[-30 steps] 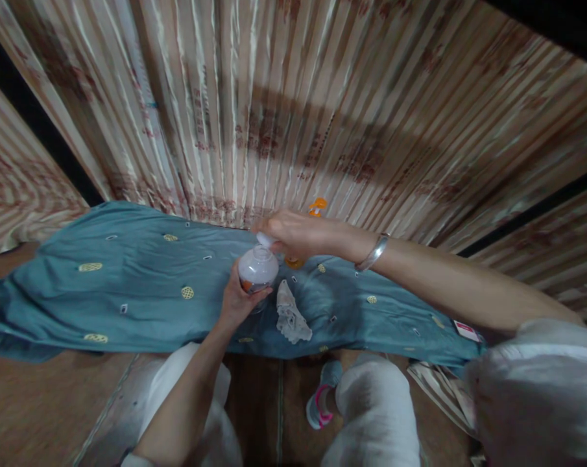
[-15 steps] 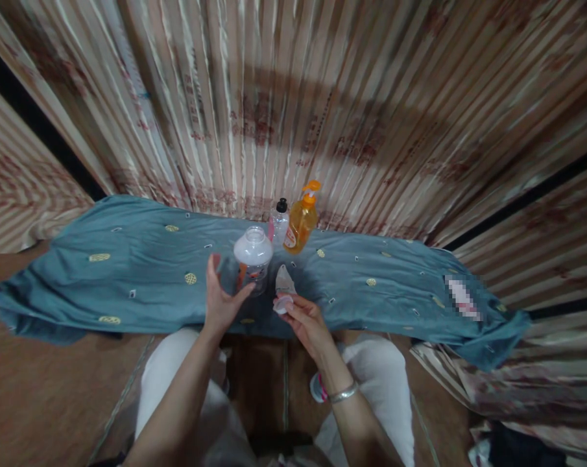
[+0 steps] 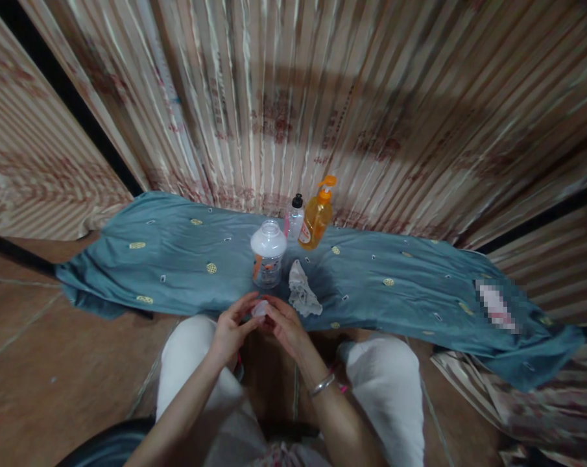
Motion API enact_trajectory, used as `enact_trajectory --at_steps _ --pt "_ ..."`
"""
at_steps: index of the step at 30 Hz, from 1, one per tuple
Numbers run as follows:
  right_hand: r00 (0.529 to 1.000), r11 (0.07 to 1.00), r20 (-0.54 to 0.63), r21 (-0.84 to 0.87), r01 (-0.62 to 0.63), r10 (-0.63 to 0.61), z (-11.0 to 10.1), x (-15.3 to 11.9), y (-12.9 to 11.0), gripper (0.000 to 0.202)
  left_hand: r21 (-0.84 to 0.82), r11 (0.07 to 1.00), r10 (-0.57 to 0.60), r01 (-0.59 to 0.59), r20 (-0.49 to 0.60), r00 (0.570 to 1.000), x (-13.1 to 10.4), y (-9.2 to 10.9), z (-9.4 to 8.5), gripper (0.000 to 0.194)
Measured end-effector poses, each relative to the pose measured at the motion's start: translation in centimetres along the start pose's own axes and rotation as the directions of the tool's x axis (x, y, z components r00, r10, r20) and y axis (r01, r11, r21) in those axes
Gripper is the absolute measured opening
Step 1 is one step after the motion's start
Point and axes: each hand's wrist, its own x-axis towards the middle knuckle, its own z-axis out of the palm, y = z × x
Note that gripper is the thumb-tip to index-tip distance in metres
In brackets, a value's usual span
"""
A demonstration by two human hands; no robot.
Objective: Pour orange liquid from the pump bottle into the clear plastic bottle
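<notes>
My left hand [image 3: 233, 322] and my right hand [image 3: 284, 324] meet at the front edge of the cloth-covered table. Between their fingertips they grip a small whitish cap [image 3: 260, 309]. Just beyond stands a clear wide bottle [image 3: 268, 254] with an uncovered mouth and an orange print. To its right lies a crumpled grey cloth [image 3: 303, 292]. Behind are a clear bottle with a black top [image 3: 294, 219] and an amber pump bottle [image 3: 316, 219], both upright.
A teal patterned cloth [image 3: 400, 269] covers the long narrow table. Striped curtains [image 3: 283, 97] hang behind it, with dark poles at both sides. A blurred pale item [image 3: 497, 306] lies at the right end.
My left hand has left the side of the wide bottle and come to the cap in my right hand. Both hands are now nearer the table's front edge. The view has shifted left.
</notes>
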Motion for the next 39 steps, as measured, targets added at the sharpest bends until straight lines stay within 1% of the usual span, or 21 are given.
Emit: enact_trajectory --at_steps 1,3,5,6,7,10,13,15,18,20,22,23,24,25,27,28,30,32,34,36,39 --pt "1.0 1.0 -0.014 -0.019 0.008 -0.009 -0.2 0.0 -0.1 0.055 0.007 1.0 0.006 -0.006 -0.019 1.0 0.7 -0.2 -0.5 0.065" --pt "0.998 0.997 -0.043 -0.063 0.034 -0.037 -0.8 -0.1 -0.3 0.056 0.086 0.995 0.054 -0.044 -0.113 0.992 2.6 -0.9 -1.9 0.068" --pt "0.995 0.992 -0.066 -0.111 0.067 -0.074 -1.4 -0.6 -0.5 0.053 0.287 0.956 0.126 -0.069 -0.184 0.975 5.3 -1.6 -3.2 0.063" --pt "0.993 0.987 -0.076 -0.137 0.084 -0.095 -1.7 -0.9 -0.7 0.052 0.4 0.914 0.157 -0.07 -0.189 0.969 6.8 -1.9 -3.7 0.057" --pt "0.99 0.981 -0.084 -0.165 0.101 -0.116 -2.1 -1.2 -0.8 0.051 0.44 0.895 0.168 -0.07 -0.189 0.968 8.1 -2.2 -4.0 0.052" --pt "0.975 0.952 -0.112 -0.261 0.158 -0.192 -3.5 -1.6 -1.9 0.051 0.494 0.865 0.192 -0.088 -0.163 0.968 11.2 -2.9 -3.9 0.038" --pt "0.943 0.896 -0.139 -0.38 0.231 -0.302 -5.3 -0.6 -4.5 0.051 0.518 0.849 0.213 -0.108 -0.148 0.966 12.0 -3.2 -3.3 0.037" --pt "0.902 0.832 -0.158 -0.474 0.287 -0.401 -6.5 1.0 -7.3 0.053 0.52 0.846 0.226 -0.119 -0.146 0.963 11.6 -3.3 -3.2 0.043" --pt "0.809 0.695 -0.179 -0.633 0.341 -0.56 -7.4 4.2 -12.8 0.063 0.518 0.847 0.242 -0.119 -0.176 0.954 10.3 -3.0 -3.8 0.051" --pt "0.749 0.599 -0.172 -0.721 0.347 -0.64 -7.1 6.7 -16.4 0.077 0.474 0.875 0.236 -0.1 -0.238 0.942 9.0 -2.7 -4.1 0.055" --pt "0.708 0.513 -0.139 -0.784 0.349 -0.693 -6.2 9.0 -19.4 0.09 0.372 0.923 0.215 -0.094 -0.3 0.929 7.2 -2.4 -3.9 0.06" --pt "0.695 0.451 -0.105 -0.826 0.338 -0.712 -5.6 10.1 -20.5 0.092 0.329 0.939 0.205 -0.102 -0.298 0.932 6.2 -2.2 -3.7 0.061" --pt "0.703 0.287 -0.03 -0.924 0.251 -0.711 -5.0 11.0 -21.3 0.093 0.29 0.952 0.186 -0.1 -0.284 0.941 5.0 -2.0 -3.3 0.061" --pt "0.711 0.243 -0.012 -0.944 0.225 -0.704 -4.5 11.9 -21.9 0.093 0.25 0.964 0.159 -0.09 -0.273 0.949 3.9 -1.9 -2.8 0.062" --pt "0.729 0.201 -0.002 -0.962 0.186 -0.684 -3.8 13.2 -22.3 0.091 0.213 0.976 0.092 -0.042 -0.232 0.968 1.8 -1.7 -1.6 0.062" --pt "0.737 0.199 -0.012 -0.966 0.166 -0.676 -3.6 13.7 -22.3 0.086 0.206 0.978 0.072 -0.028 -0.213 0.974 0.8 -1.6 -0.9 0.061" --pt "0.745 0.19 -0.04 -0.975 0.117 -0.666 -3.7 14.1 -22.2 0.072 0.196 0.98 0.073 -0.041 -0.16 0.984 -0.6 -1.4 0.2 0.057" --pt "0.74 0.186 -0.07 -0.98 0.075 -0.669 -4.0 13.9 -22.4 0.061 0.206 0.977 0.069 -0.05 -0.091 0.993 -1.5 -1.3 1.2 0.054" --pt "0.726 0.181 -0.09 -0.982 0.048 -0.682 -4.5 13.1 -23.0 0.058 0.218 0.974 0.063 -0.054 -0.038 0.997 -1.8 -1.2 2.0 0.051" --pt "0.708 0.171 -0.096 -0.985 0.035 -0.7 -5.1 11.6 -23.9 0.057 0.229 0.971 0.067 -0.071 0.022 0.997 -1.6 -0.9 2.8 0.047" --pt "0.695 0.137 -0.067 -0.99 0.045 -0.716 -5.7 8.2 -25.0 0.053 0.227 0.961 0.137 -0.157 0.1 0.985 -0.8 -0.2 4.7 0.043"
